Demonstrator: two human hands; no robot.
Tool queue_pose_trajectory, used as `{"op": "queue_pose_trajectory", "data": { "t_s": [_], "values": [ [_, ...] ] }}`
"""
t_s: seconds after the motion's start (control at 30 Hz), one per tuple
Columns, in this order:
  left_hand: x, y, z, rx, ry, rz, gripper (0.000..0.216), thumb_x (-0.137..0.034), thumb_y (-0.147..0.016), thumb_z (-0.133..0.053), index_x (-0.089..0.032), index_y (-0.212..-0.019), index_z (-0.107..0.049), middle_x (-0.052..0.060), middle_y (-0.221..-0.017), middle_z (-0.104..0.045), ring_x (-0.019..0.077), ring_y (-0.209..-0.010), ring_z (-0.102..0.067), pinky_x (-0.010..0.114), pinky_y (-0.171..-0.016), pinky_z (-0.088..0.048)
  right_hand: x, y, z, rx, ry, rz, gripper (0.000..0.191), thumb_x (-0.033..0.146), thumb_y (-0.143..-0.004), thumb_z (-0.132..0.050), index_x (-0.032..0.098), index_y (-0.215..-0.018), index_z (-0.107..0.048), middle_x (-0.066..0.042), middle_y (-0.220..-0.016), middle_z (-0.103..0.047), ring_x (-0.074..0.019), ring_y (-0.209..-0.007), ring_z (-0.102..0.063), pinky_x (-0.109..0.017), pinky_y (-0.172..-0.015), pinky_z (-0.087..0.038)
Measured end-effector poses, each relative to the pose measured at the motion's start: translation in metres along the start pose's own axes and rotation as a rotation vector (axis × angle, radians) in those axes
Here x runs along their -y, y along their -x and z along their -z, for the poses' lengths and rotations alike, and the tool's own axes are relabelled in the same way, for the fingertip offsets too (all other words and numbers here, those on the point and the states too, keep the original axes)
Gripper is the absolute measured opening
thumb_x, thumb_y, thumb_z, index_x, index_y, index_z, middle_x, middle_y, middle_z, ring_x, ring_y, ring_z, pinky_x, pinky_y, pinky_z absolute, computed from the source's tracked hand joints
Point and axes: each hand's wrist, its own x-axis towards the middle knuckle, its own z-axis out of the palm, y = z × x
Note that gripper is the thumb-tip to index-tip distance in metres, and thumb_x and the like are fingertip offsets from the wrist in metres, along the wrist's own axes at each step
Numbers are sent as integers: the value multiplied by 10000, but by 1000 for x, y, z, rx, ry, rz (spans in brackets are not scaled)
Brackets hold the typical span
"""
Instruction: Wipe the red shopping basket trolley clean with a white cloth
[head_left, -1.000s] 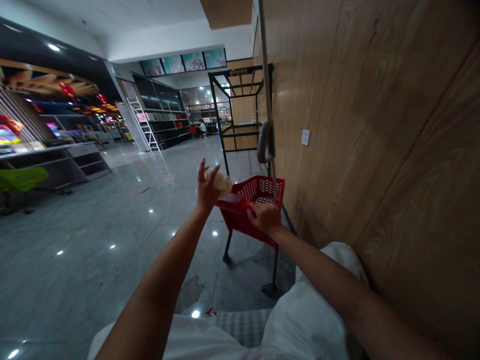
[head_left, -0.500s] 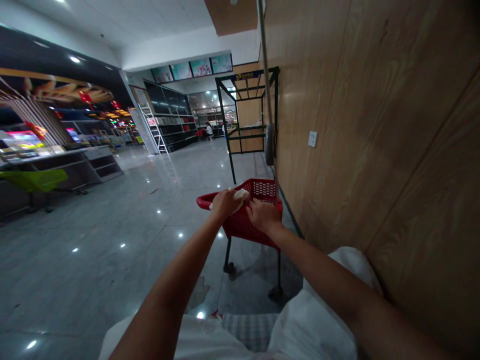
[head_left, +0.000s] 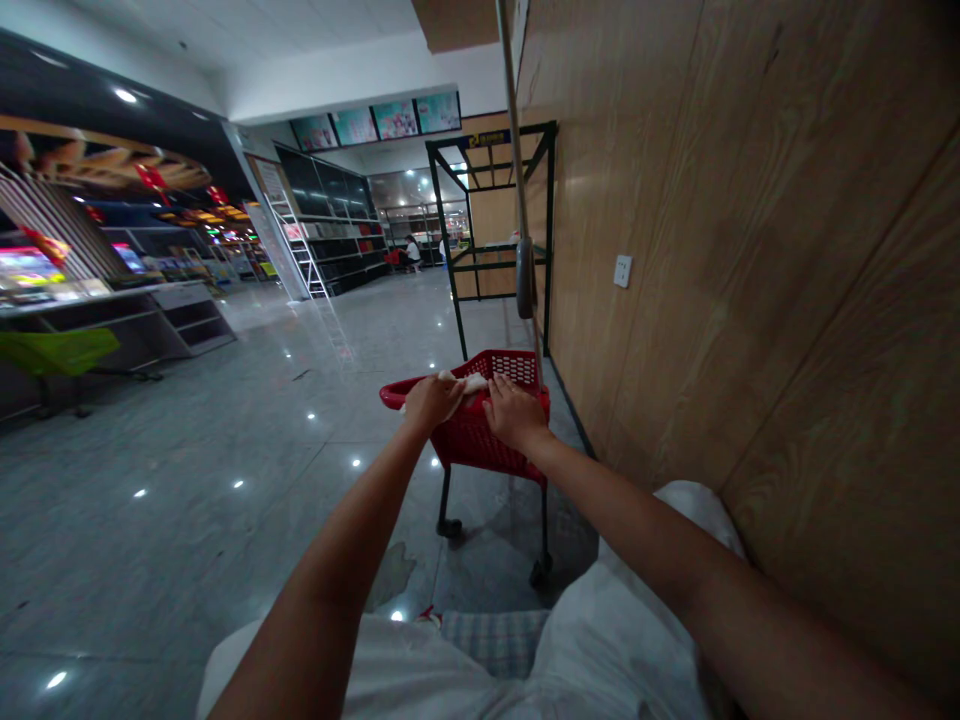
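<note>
In front of me stands a small red shopping cart (head_left: 480,440) with perforated plastic sides and dark legs on casters. My left hand (head_left: 433,402) is closed on a white cloth (head_left: 472,383) and presses it against the near rim, beside the cart's red handle loop. Over the same rim, just to the right, my right hand (head_left: 516,412) rests with its fingers bent round the edge. A long pole (head_left: 510,110) with a grey oval piece rises at the cart's right side; its lower end is hidden.
A wood-grain wall (head_left: 675,300) with a socket runs close on the right. Behind the cart is a dark metal frame rack (head_left: 459,265). A green cart (head_left: 60,352) stands by a counter at left. A ladder (head_left: 304,245) leans near shelves; people are far back.
My left hand and the cloth have shifted slightly left along the rim. My right hand's fingers now lie farther over the rim. The whole view has shifted a little.
</note>
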Motion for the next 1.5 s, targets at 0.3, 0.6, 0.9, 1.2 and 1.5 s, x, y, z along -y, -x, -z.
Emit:
{"op": "queue_pose_trajectory", "data": {
  "t_s": [0.3, 0.6, 0.9, 1.2, 1.5],
  "values": [
    [-9, 14, -10, -109, 33, -20, 466, -531, -876, -396, -197, -912, -718, 98, -960, -685, 210, -857, -627, 285, -767, -430, 0, 2, 11, 112, 8, -24, 401, 320, -947, -306, 133, -1134, -607, -139, -1106, -664, -218, -1021, -615, -319, -855, -459],
    [-17, 7, -2, -86, 23, 140, 510, -583, -846, -416, -182, -967, -708, 125, -994, -675, 238, -893, -621, 305, -769, -436, 8, 4, 12, 105, 73, -66, 439, 332, -951, -288, 130, -923, -676, -134, -885, -709, -200, -769, -663, -275, -680, -455],
    [-9, -10, 3, 21, 24, 184, 492, -536, -875, -378, -167, -995, -680, 133, -984, -673, 254, -904, -621, 318, -759, -439, 5, 10, 11, 61, 55, -53, 434, 333, -943, -308, 133, -906, -692, -119, -845, -712, -188, -743, -657, -264, -667, -440],
    [-25, 22, -4, -14, 12, -9, 455, -522, -899, -371, -206, -1084, -642, 112, -1061, -651, 229, -1008, -583, 298, -848, -412, -1, 11, 14, 83, 30, -57, 415, 326, -932, -324, 126, -920, -687, -131, -886, -715, -185, -760, -653, -245, -645, -408],
    [5, 1, 4, -51, -28, 173, 542, -539, -906, -298, -153, -1004, -666, 136, -1022, -657, 248, -937, -611, 316, -785, -435, 1, 12, 12, 39, 33, -56, 425, 332, -929, -318, 158, -862, -700, -99, -842, -713, -175, -728, -638, -255, -627, -382]
  ]
}}
